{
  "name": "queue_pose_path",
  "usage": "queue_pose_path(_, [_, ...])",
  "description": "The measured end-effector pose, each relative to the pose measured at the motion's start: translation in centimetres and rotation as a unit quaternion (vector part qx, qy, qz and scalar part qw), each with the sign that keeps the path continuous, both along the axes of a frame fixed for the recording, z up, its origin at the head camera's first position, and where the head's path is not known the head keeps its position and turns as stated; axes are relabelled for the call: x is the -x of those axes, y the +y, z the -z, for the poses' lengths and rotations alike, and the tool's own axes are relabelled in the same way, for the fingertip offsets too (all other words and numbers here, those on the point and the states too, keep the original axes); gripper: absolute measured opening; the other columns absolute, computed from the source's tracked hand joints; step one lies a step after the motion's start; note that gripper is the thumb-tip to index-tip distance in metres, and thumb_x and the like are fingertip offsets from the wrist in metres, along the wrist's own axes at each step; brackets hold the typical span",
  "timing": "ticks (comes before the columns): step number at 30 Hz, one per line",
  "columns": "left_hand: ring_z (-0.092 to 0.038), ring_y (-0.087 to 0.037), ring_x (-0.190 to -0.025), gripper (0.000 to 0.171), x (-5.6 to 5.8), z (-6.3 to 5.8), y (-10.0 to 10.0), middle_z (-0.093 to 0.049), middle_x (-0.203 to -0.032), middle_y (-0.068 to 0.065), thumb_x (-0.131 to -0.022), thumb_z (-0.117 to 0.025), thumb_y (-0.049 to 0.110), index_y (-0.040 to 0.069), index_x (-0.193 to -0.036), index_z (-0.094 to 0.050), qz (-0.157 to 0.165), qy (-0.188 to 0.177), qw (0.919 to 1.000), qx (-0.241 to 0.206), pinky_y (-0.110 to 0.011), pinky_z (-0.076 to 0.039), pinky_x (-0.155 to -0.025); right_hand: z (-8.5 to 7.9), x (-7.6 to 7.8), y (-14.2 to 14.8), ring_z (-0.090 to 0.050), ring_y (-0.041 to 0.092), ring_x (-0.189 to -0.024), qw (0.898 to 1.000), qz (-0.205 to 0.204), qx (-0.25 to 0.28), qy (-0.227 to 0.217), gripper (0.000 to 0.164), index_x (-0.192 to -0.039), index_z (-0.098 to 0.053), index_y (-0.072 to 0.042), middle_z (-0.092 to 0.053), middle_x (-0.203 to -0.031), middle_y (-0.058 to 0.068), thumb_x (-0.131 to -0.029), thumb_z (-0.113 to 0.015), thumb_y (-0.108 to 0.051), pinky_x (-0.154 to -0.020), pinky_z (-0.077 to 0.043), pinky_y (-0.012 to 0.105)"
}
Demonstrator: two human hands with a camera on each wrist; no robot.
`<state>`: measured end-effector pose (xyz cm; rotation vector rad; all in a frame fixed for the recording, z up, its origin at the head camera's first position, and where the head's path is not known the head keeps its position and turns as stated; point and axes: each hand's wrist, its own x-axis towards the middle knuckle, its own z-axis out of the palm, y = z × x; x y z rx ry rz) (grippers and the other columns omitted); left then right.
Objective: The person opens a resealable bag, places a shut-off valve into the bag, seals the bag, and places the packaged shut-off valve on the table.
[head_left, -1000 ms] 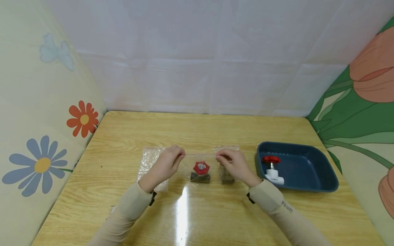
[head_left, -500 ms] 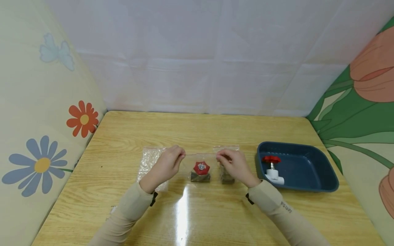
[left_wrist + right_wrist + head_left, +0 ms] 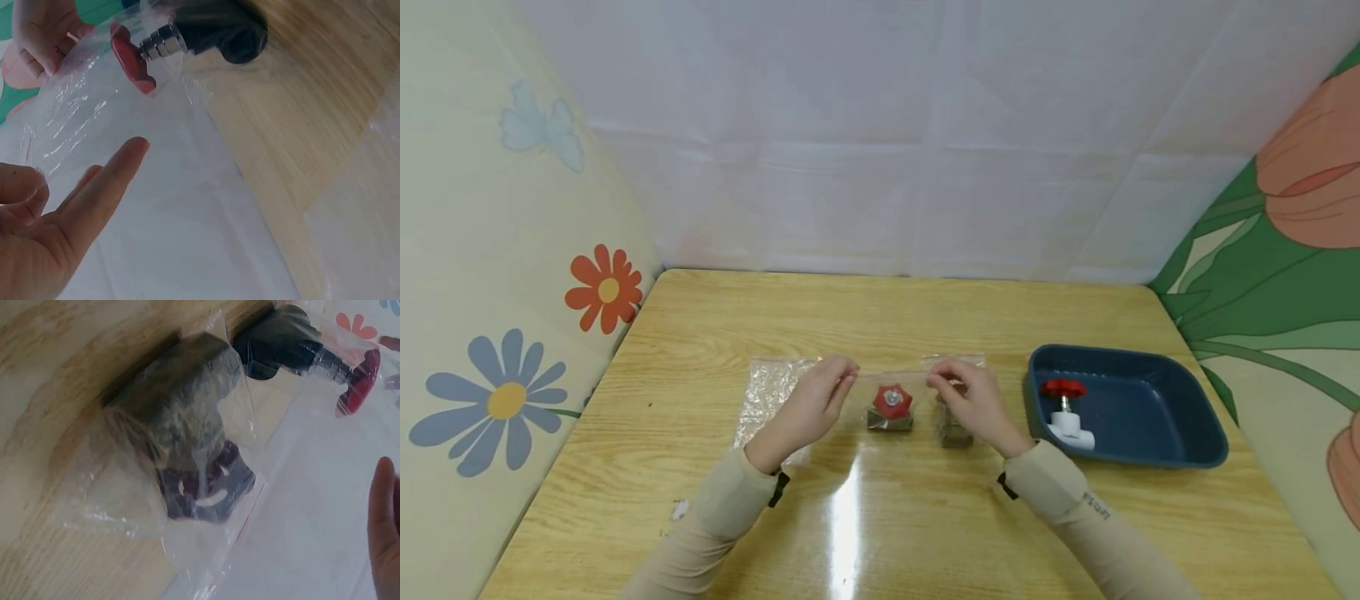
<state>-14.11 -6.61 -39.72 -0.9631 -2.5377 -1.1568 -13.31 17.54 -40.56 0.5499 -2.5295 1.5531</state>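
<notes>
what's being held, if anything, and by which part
A clear plastic bag containing a dark valve with a red handwheel; the left hand and right hand each pinch one end of its top edge.

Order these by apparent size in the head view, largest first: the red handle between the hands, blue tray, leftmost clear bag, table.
1. Table
2. Blue tray
3. Leftmost clear bag, partly covered by the left hand
4. Red handle, clearly smallest
</notes>
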Motion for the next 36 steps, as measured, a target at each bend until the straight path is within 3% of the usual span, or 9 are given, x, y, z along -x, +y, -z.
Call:
queue_pose_path(3, [-0.054, -0.018, -0.059, 0.008, -0.2, 0.4, 0.4, -0.052, -0.074, -0.006, -0.094, -0.042, 0.002, 0.002, -0.092, -0.050, -0.004, -0.082, 0.9953, -0.051, -0.024, -0.050, -0.054, 0.2, -0.1, -0.3, -0.061, 0.035, -0.083, 0.998, -0.015, 0.041, -0.040, 0.016, -0.096, -0.058, 0.005, -0.062, -0.093, 0.022, -0.093, -0.050, -0.008, -0.062, -0.054, 0.040])
queue_pose_path(6, [-0.063, -0.032, -0.073, 0.010, -0.4, 0.7, 0.8, -0.059, -0.083, -0.016, -0.096, -0.039, 0.005, 0.004, -0.090, -0.046, -0.018, -0.144, 0.9842, -0.102, -0.028, -0.054, -0.056, 0.4, -0.3, -0.8, -0.059, 0.041, -0.091, 0.994, -0.017, 0.077, -0.080, 0.017, -0.099, -0.053, 0.006, -0.059, -0.101, 0.026, -0.096, -0.043, -0.007, -0.063, -0.053, 0.045])
queue_pose_path(10, [-0.063, -0.037, -0.086, 0.012, -0.4, 1.1, 1.3, -0.063, -0.089, -0.026, -0.097, -0.036, 0.005, 0.003, -0.089, -0.045, -0.036, -0.160, 0.9764, -0.140, -0.032, -0.055, -0.061, 0.5, -0.5, -1.4, -0.057, 0.045, -0.096, 0.984, -0.017, 0.129, -0.125, 0.019, -0.101, -0.045, 0.009, -0.055, -0.108, 0.031, -0.098, -0.036, -0.007, -0.068, -0.053, 0.046])
queue_pose_path(13, [-0.064, -0.038, -0.076, 0.013, -0.5, 1.0, 1.6, -0.064, -0.082, -0.026, -0.097, -0.035, 0.002, -0.001, -0.090, -0.045, -0.043, -0.157, 0.9736, -0.160, -0.034, -0.055, -0.060, 0.7, -0.5, -1.8, -0.055, 0.049, -0.096, 0.977, -0.019, 0.165, -0.137, 0.018, -0.100, -0.041, 0.011, -0.054, -0.106, 0.035, -0.098, -0.033, -0.005, -0.073, -0.051, 0.049])
queue_pose_path(20, [-0.063, -0.040, -0.069, 0.008, -1.5, -1.1, 2.0, -0.062, -0.076, -0.028, -0.094, -0.036, -0.006, -0.005, -0.094, -0.043, -0.043, -0.151, 0.9742, -0.162, -0.038, -0.055, -0.062, 1.4, -0.4, -2.1, -0.058, 0.047, -0.087, 0.978, -0.008, 0.178, -0.113, 0.016, -0.101, -0.041, 0.012, -0.056, -0.096, 0.036, -0.098, -0.032, -0.001, -0.075, -0.050, 0.050])
queue_pose_path(24, [-0.063, -0.035, -0.081, 0.025, -1.0, 0.5, 1.4, -0.063, -0.090, -0.026, -0.088, -0.054, 0.001, -0.004, -0.111, -0.044, -0.024, -0.204, 0.9653, -0.161, -0.032, -0.054, -0.068, 1.4, -0.5, -2.0, -0.058, 0.048, -0.087, 0.977, -0.006, 0.183, -0.110, 0.014, -0.100, -0.040, 0.011, -0.056, -0.095, 0.036, -0.097, -0.032, 0.001, -0.074, -0.051, 0.046])
queue_pose_path(29, [-0.062, -0.031, -0.089, 0.051, 0.2, 2.8, 0.7, -0.058, -0.111, -0.023, -0.073, -0.070, 0.000, -0.003, -0.120, -0.049, -0.014, -0.263, 0.9594, -0.101, -0.027, -0.054, -0.068, 1.5, -0.5, -1.9, -0.058, 0.047, -0.088, 0.978, -0.011, 0.178, -0.110, 0.015, -0.101, -0.041, 0.011, -0.056, -0.095, 0.036, -0.097, -0.032, 0.000, -0.075, -0.051, 0.045])
queue_pose_path(33, [-0.063, -0.028, -0.084, 0.037, 1.1, 3.9, 0.6, -0.062, -0.105, -0.020, -0.072, -0.069, 0.001, -0.004, -0.107, -0.061, -0.018, -0.231, 0.9727, 0.009, -0.031, -0.054, -0.069, 1.4, -0.4, -2.0, -0.059, 0.046, -0.087, 0.978, -0.008, 0.176, -0.108, 0.014, -0.099, -0.041, 0.011, -0.057, -0.094, 0.035, -0.097, -0.033, -0.001, -0.074, -0.052, 0.042])
queue_pose_path(36, [-0.062, -0.028, -0.084, 0.024, 1.5, 4.3, 0.9, -0.066, -0.095, -0.017, -0.073, -0.067, -0.001, -0.006, -0.097, -0.066, -0.007, -0.190, 0.9806, 0.047, -0.033, -0.053, -0.072, 1.4, -0.4, -2.0, -0.059, 0.045, -0.087, 0.978, -0.006, 0.176, -0.111, 0.014, -0.099, -0.042, 0.011, -0.057, -0.094, 0.035, -0.097, -0.035, -0.001, -0.073, -0.053, 0.041])
